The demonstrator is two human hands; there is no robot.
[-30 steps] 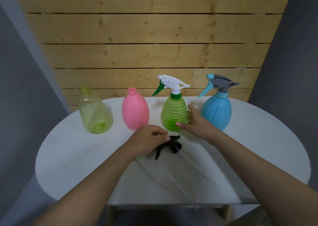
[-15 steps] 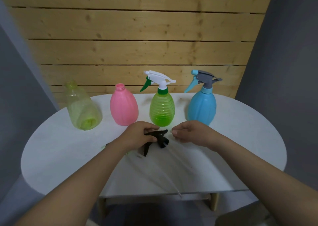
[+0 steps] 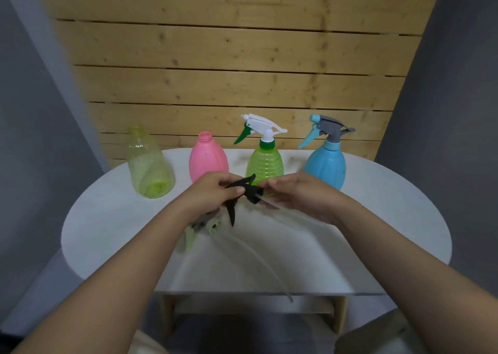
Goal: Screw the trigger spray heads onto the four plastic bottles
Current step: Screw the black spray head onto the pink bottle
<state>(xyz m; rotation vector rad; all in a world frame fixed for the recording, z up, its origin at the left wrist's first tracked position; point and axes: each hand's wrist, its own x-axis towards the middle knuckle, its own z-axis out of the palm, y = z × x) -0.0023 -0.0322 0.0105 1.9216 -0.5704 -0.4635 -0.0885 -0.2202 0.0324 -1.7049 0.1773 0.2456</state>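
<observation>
Four bottles stand in a row at the back of the white table (image 3: 377,219). The pale yellow-green bottle (image 3: 149,165) and the pink bottle (image 3: 207,159) have open necks. The green bottle (image 3: 265,162) wears a white-and-green spray head, and the blue bottle (image 3: 327,165) a grey-and-blue one. My left hand (image 3: 213,192) grips a black trigger spray head (image 3: 242,192), lifted above the table in front of the green bottle. My right hand (image 3: 296,194) pinches its collar where the clear dip tube (image 3: 272,205) comes out. A pale green spray head (image 3: 210,223) lies on the table under my left wrist, partly hidden.
A wooden plank wall stands right behind the bottles, with grey walls on both sides. The pale green head's clear tube (image 3: 269,270) runs across the table past its front edge. The table's wooden legs show below.
My left hand has lifted the black spray head off the table. My right hand has closed in and taken its collar. The camera has tilted, shifting the whole scene.
</observation>
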